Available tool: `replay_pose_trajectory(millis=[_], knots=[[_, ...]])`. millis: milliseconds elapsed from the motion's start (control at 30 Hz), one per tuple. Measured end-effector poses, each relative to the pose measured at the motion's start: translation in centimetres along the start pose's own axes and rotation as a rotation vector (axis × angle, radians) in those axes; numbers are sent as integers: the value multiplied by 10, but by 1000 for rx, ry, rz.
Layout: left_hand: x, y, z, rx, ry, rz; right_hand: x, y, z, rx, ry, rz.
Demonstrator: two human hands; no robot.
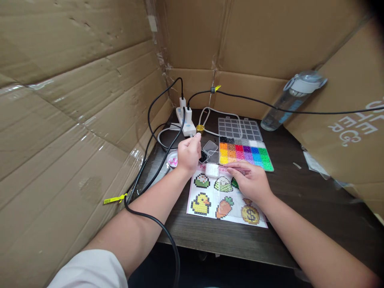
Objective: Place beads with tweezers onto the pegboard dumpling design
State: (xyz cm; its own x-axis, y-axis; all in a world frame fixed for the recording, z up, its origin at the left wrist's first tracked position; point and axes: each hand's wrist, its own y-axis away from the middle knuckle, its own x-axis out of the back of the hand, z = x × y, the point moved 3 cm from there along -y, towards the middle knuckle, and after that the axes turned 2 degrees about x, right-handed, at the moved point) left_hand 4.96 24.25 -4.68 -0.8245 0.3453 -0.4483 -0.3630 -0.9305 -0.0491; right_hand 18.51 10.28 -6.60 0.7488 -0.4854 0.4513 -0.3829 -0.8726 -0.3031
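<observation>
The right hand pinches slim tweezers between thumb and fingers, palm low over the pattern sheet. Their far end points left, to the edge of a small clear box packed with white beads; whether the tips touch a bead is too small to make out. For a clean pick, the tweezers would best come in at a low slant, close lightly on one bead's wall and lift straight up, since a hard squeeze could flick it away. Resting the heel of the hand on the desk should calm any shake, and a fingertip against the box would keep it from sliding.

The left hand is closed up, fingers folded in and thumb along the top; nothing shows in its grip, though the inside is hidden. It is raised between a round dish of pink and white beads and a little tray of black beads.

The small clear box sits at the sheet's top edge, left of the tweezers, with loose clear lids just behind. Farther back, the compartmented bead case lies open, its colours sorted. Beyond stand a white power strip and, at the right, a water bottle.
</observation>
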Motion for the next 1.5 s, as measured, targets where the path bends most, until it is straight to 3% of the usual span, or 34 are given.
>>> replay_pose_trajectory(millis=[667, 800, 900, 1033, 1133, 1300, 1500], knots=[[-1, 2, 1, -4, 0, -5, 6, -2, -7, -176, -155, 72], [0, 0, -1, -6, 20, -10, 20, -2, -16, -170, -233, 142], [1, -3, 0, -14, 27, -3, 43, -2, -19, -108, -226, 228], [1, -4, 1, -29, 25, -4, 79, 5, -1, -80, -186, 270], [0, -3, 1, -37, 12, -20, 93, 15, 25, -145, -161, 256], [-1, -3, -1, -46, -18, -34, 83, 27, 51, -222, -153, 103], [-5, -3, 3, -39, -45, -9, 77, 23, 52, -227, -158, 17]])
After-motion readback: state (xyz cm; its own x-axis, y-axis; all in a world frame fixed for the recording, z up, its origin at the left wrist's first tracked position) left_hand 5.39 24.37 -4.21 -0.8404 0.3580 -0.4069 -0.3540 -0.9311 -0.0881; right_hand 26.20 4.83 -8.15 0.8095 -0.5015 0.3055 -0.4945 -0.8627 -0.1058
